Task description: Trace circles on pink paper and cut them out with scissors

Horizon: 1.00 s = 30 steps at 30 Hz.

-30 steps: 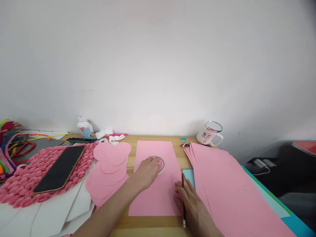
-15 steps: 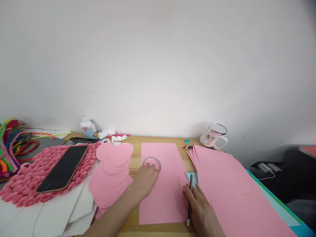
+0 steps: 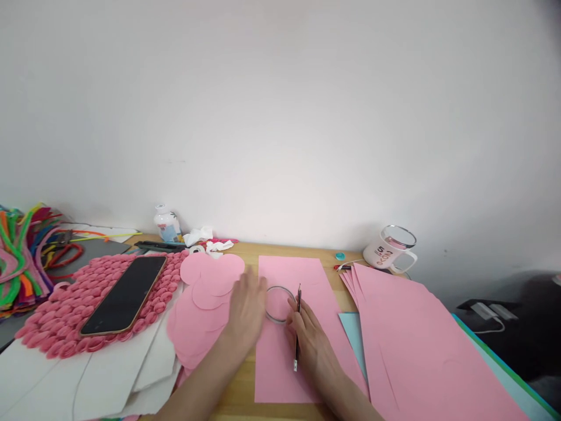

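Note:
A pink paper sheet lies in front of me with a thin round ring resting flat on its left-middle part. My right hand is closed around a dark pencil, its point upward, and its fingertips are at the ring's right rim. My left hand is over the sheet's left edge, slightly blurred, fingers stretched out and nothing visible in them. Left of it lies a pile of cut pink paper circles, partly behind the left forearm.
More pink sheets are stacked at right, over blue paper. A mug stands behind them. A phone rests on a mat of pink rolled pieces. A white bottle is near the wall.
My left hand has come off the ring and moved left to the sheet's edge. My right hand, with the pencil, has moved left from the sheet's right edge to the ring.

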Motion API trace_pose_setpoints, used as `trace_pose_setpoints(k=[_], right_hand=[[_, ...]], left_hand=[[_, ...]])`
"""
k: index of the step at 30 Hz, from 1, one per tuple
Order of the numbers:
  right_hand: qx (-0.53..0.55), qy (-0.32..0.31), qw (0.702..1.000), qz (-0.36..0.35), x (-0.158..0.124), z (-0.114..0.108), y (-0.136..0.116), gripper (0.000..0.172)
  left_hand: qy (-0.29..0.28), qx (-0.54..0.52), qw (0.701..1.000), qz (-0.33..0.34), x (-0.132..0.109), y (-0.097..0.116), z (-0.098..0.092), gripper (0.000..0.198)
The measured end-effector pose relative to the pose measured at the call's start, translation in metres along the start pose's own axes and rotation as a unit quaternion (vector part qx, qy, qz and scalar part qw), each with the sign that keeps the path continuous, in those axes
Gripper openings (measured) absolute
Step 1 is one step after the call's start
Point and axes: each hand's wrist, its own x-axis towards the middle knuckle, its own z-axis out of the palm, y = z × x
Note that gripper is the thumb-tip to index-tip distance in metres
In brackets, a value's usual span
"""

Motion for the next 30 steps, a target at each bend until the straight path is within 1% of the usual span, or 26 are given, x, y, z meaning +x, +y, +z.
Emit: trace_pose_setpoints(k=[1,3,4,6,8,11,14,16,18,19,20,21,22,23,25,27,28,30], right_hand=[[-0.005,0.000,1.000,0.002,-0.001,0.001,0.001,0.030],[-0.009,-0.005,1.000,0.006,-0.003,0.002,0.002,0.028],[-0.008,-0.007,1.000,0.008,-0.004,0.002,0.002,0.026],[-0.003,-0.005,1.000,0.010,-0.005,0.001,0.002,0.024],[0.008,0.000,1.000,0.008,-0.006,0.001,0.002,0.024],[0.018,0.008,1.000,0.003,-0.007,0.003,0.003,0.024],[0.014,0.016,1.000,-0.002,-0.007,0.003,0.004,0.023],[0.015,0.013,1.000,-0.002,-0.006,0.002,0.003,0.024],[0.018,0.005,1.000,0.006,-0.004,0.000,0.003,0.026],[0.019,0.001,1.000,0.012,-0.002,-0.001,0.002,0.027],[0.020,0.000,1.000,0.017,0.000,-0.002,0.003,0.027],[0.021,0.000,1.000,0.020,0.002,-0.002,0.003,0.025],[0.022,0.002,0.999,0.024,0.004,-0.002,0.004,0.023],[0.023,0.006,0.999,0.027,0.006,-0.002,0.005,0.019],[0.028,0.009,0.999,0.033,0.009,0.000,0.008,0.013],[0.038,0.007,0.999,0.039,0.009,0.004,0.011,0.011],[0.044,0.004,0.998,0.044,0.008,0.006,0.013,0.011],[0.060,0.001,0.996,0.060,0.006,0.009,0.014,0.011]], left_hand=[[0.018,0.019,0.996,-0.087,0.003,-0.011,-0.004,0.032],[0.045,0.047,0.974,-0.217,0.009,-0.037,-0.012,0.033],[0.053,0.054,0.964,-0.256,0.011,-0.052,-0.014,0.036],[0.063,0.057,0.948,-0.306,0.016,-0.079,-0.017,0.042],[0.052,0.042,0.938,-0.339,0.018,-0.101,-0.017,0.043],[0.036,0.032,0.929,-0.367,0.019,-0.122,-0.016,0.050],[0.014,0.021,0.928,-0.372,0.018,-0.132,-0.017,0.051],[0.014,0.021,0.930,-0.366,0.016,-0.130,-0.020,0.049],[0.036,0.027,0.934,-0.354,0.014,-0.119,-0.024,0.046],[0.052,0.031,0.941,-0.333,0.012,-0.111,-0.025,0.042],[0.080,0.030,0.950,-0.300,0.011,-0.101,-0.026,0.039],[0.084,0.008,0.964,-0.254,0.010,-0.089,-0.026,0.035],[0.057,-0.032,0.978,-0.196,0.008,-0.077,-0.025,0.031],[0.017,-0.076,0.988,-0.137,0.007,-0.065,-0.022,0.029],[-0.017,-0.112,0.992,-0.048,0.003,-0.041,-0.013,0.021],[-0.038,-0.135,0.989,0.045,-0.002,-0.021,0.000,0.017],[-0.050,-0.139,0.986,0.078,-0.004,-0.013,0.007,0.016],[-0.061,-0.138,0.983,0.100,-0.010,0.000,0.019,0.018]])
